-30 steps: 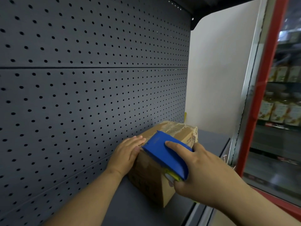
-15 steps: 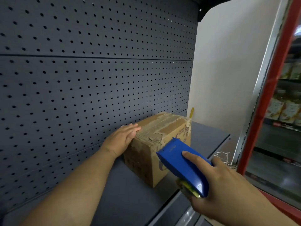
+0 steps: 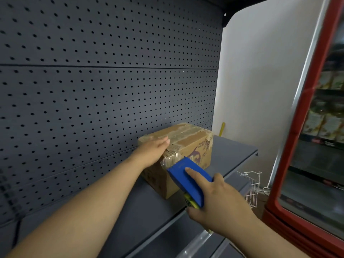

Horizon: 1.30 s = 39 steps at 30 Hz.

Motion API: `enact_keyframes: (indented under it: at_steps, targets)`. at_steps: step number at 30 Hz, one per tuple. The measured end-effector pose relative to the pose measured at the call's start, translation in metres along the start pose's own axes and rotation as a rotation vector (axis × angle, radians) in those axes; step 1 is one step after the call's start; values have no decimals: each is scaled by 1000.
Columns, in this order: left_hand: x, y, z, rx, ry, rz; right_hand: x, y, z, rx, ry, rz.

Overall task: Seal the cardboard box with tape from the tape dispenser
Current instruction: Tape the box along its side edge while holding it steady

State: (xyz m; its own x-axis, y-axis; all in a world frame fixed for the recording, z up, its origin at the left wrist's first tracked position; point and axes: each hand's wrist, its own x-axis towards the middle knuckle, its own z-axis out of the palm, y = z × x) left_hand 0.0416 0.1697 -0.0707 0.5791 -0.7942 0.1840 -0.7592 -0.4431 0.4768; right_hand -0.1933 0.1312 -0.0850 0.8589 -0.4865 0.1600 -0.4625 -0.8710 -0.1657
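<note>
A brown cardboard box with purple print on its side and old, wrinkled tape along its top seam sits on a dark grey metal shelf, close against the dark perforated back panel. The left hand lies flat on the near-left part of the box top, fingers straight and pressed together, palm down on the cardboard. The right hand is wrapped around a blue plastic tape dispenser, its index finger stretched along the blue top, the other fingers curled beneath. A yellow part of the roll shows under the dispenser's near end. The dispenser's far edge meets the near upper corner of the box, where a strip of clear tape folds over the edge onto the near face. To the right stands a red-framed glass-door cooler with blurred packages inside, a white wire rack beside its base. A white wall rises beyond the shelf.
</note>
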Motion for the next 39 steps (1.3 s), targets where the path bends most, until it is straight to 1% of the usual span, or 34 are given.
enact_keyframes:
  at_steps: [2,4,6,11,15,18,21,23,25,28,33,39]
  targets:
    - [-3,2,1,117,-69,-51,-1,1,-3,-3,-17,-25]
    - [-4,3,3,212,-79,-69,-3,2,-7,10,-27,-43]
    - [-6,3,6,244,-69,-78,-6,5,-12,16,-31,-61]
    - [-9,10,2,242,-81,-89,-19,13,-22,13,-18,-102]
    - [-10,11,2,247,-86,-101,-33,18,-25,21,-71,-97]
    - [-10,10,5,244,-71,-102,-23,14,-27,-9,-75,-113]
    - [-10,8,8,224,-53,-101,-2,7,-25,-56,-102,-88]
    - [-9,7,9,222,-47,-95,13,3,-23,-104,-113,-62]
    - [-9,6,10,226,-47,-88,23,-2,-25,-162,-118,-73]
    - [-8,4,9,225,-56,-88,28,-6,-34,-131,-147,-133]
    - [-6,3,8,226,-63,-87,26,-2,-49,-158,-161,-184]
    - [-9,7,7,231,-76,-82,31,1,-48,-141,-177,-173]
